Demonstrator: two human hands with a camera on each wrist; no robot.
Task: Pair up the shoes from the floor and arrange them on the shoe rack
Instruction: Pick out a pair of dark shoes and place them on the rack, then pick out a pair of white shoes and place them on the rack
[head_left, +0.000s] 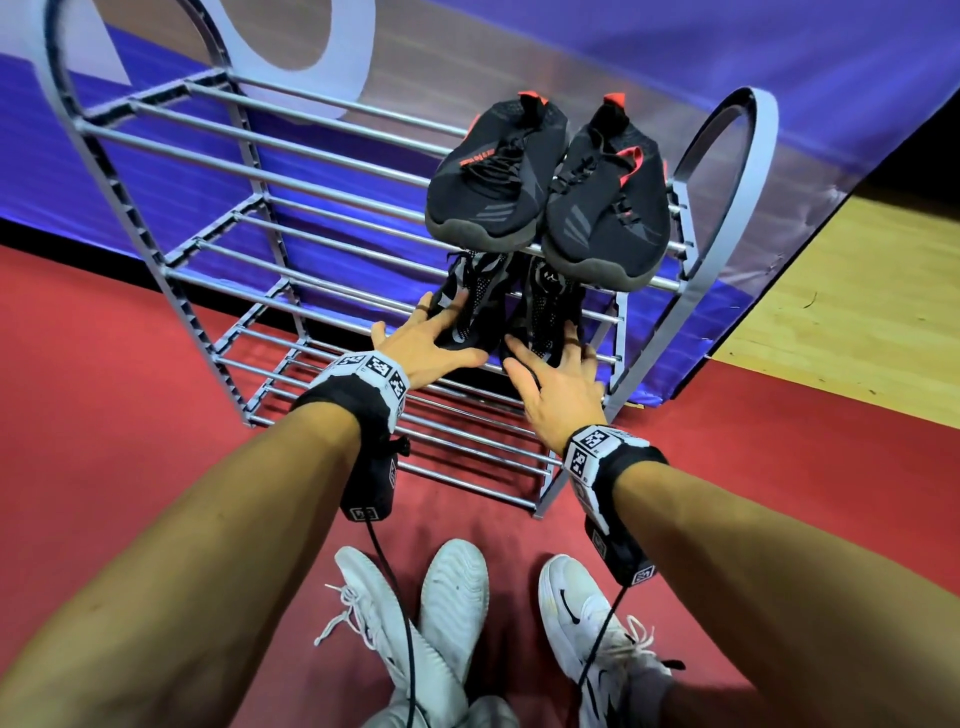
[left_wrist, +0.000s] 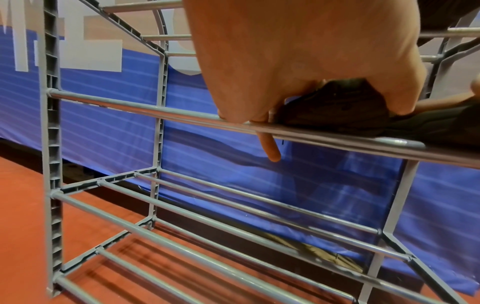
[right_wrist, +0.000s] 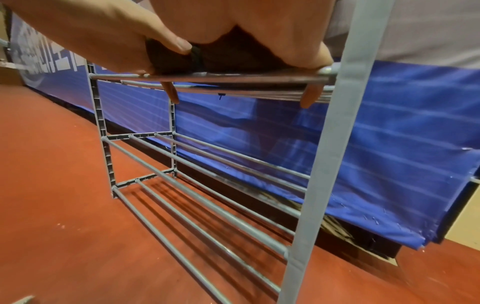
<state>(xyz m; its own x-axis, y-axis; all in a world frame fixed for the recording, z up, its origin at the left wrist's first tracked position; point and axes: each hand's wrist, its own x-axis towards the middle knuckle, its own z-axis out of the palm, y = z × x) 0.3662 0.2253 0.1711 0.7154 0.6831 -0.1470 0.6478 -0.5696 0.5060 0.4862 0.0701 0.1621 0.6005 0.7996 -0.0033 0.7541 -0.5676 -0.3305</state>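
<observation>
While the grey shoe rack stands on the red floor against a blue banner, its whole left side carries nothing, and both pairs sit at its right end. Left of the two hands, the left hand lies spread, fingers nearly straight, over the heel of the left black shoe with white-speckled mesh on the second shelf; the left wrist view shows the palm cupping that heel, one finger poking down past the front bar, so it presses rather than clasps. Beside it, touching, the matching right speckled shoe lies under the right hand, also splayed, thumb and fingers draped around the heel and fingertips reaching below the front rail in the right wrist view. Directly above, on the top shelf at the right edge, a pair of black knit sneakers with red pull tabs sits side by side, toes overhanging the front bar, dark gum soles showing. On the floor in front of the rack lie white sneakers, and another white shoe with a black swoosh to their right
</observation>
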